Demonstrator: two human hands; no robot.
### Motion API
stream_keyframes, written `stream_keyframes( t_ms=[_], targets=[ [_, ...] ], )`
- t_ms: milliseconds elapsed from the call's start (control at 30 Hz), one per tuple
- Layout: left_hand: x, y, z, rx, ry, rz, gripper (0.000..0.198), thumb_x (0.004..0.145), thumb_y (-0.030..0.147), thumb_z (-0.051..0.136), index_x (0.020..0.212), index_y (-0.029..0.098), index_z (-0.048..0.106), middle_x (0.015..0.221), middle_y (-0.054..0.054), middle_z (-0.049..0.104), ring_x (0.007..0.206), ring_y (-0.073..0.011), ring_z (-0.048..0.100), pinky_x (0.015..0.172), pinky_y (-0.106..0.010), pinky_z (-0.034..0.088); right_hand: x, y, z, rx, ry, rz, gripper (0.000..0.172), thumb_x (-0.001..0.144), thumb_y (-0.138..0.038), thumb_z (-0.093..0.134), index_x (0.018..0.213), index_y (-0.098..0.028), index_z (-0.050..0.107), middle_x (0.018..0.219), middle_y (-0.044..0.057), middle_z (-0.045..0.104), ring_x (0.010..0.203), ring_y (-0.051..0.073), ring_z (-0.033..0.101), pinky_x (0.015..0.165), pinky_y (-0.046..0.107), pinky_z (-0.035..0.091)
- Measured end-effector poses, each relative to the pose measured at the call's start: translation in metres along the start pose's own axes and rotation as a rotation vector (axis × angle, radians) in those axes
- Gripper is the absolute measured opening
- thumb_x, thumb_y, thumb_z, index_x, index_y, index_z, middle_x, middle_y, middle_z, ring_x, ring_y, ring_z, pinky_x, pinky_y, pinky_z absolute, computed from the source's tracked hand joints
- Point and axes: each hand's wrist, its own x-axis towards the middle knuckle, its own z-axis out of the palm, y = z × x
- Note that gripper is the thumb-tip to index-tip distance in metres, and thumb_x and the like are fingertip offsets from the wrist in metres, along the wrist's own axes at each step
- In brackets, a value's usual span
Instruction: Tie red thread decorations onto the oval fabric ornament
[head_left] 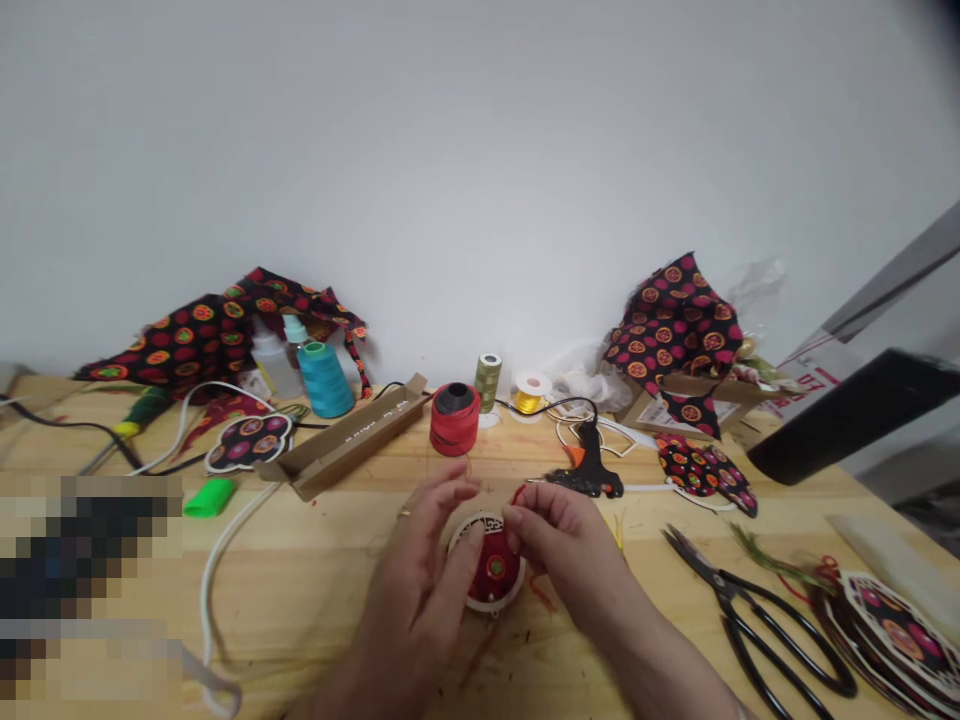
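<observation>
A small round ornament (501, 572) with a pale rim and dark red patterned fabric lies at the front middle. My left hand (429, 570) curves around its left side, its thumb pressed on the ornament's face and its other fingers bent beyond the upper edge. At the ornament's upper right, my right hand (559, 530) pinches a red cord (519, 493) between thumb and fingertips. More red cord hangs beside and below the ornament, partly hidden by my hands.
Black scissors (724, 585) and stacked ornaments (896, 630) lie right. Behind my hands are a glue gun (592, 468), a red spool (454, 425) and a cardboard tray (352, 445). A white cable (212, 570) curves at left, near a green object (209, 497).
</observation>
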Motion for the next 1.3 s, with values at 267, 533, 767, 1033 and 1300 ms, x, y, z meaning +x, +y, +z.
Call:
stream_keyframes(
  t_ms=[267, 533, 767, 1033, 1300],
  targets=[
    [0.005, 0.000, 0.007, -0.188, -0.228, -0.436, 0.041, 0.075, 0.022, 0.061, 0.114, 0.016, 0.052, 0.075, -0.004, 0.071, 0.075, -0.0217, 0.065, 0.067, -0.031, 0.049, 0.000, 0.006, 0.004, -0.118, 0.018, -0.028, 0.016, 0.068, -0.027, 0.062, 0.060, -0.015, 0.054, 0.052, -0.002, 0.055, 0.047, 0.010, 0.048, 0.047, 0.021, 0.037],
    [0.012, 0.006, 0.000, -0.096, -0.233, -0.470, 0.015, 0.073, 0.025, 0.064, 0.083, 0.021, 0.075, 0.080, -0.003, 0.074, 0.077, -0.0193, 0.063, 0.070, -0.027, 0.046, 0.000, 0.006, 0.002, -0.105, 0.051, -0.032, 0.014, 0.065, -0.025, 0.065, 0.063, -0.013, 0.058, 0.054, -0.003, 0.056, 0.049, 0.008, 0.048, 0.048, 0.020, 0.037],
    [0.012, -0.003, -0.001, -0.257, -0.206, -0.599, 0.017, 0.071, 0.032, 0.068, 0.072, 0.015, 0.073, 0.065, -0.003, 0.068, 0.059, -0.0140, 0.056, 0.058, -0.025, 0.041, 0.002, 0.009, -0.002, 0.008, -0.035, 0.021, 0.020, 0.062, -0.028, 0.070, 0.064, -0.013, 0.056, 0.051, -0.002, 0.058, 0.046, 0.009, 0.051, 0.047, 0.021, 0.039],
    [0.013, -0.002, 0.000, -0.370, -0.280, -0.643, 0.016, 0.071, 0.028, 0.068, 0.068, 0.012, 0.071, 0.056, 0.000, 0.059, 0.043, -0.0047, 0.038, 0.040, -0.019, 0.018, 0.000, -0.002, -0.005, 0.119, -0.146, 0.106, 0.024, 0.061, -0.028, 0.074, 0.060, -0.013, 0.055, 0.045, -0.003, 0.057, 0.037, 0.004, 0.045, 0.038, 0.015, 0.029],
    [0.012, 0.000, -0.002, -0.314, -0.263, -0.665, 0.015, 0.069, 0.027, 0.068, 0.066, 0.013, 0.071, 0.054, 0.000, 0.061, 0.039, -0.0036, 0.037, 0.037, -0.019, 0.016, -0.001, -0.003, -0.003, 0.161, -0.174, 0.135, 0.025, 0.061, -0.028, 0.076, 0.061, -0.013, 0.055, 0.045, -0.003, 0.057, 0.038, 0.004, 0.046, 0.039, 0.015, 0.028]
  ],
)
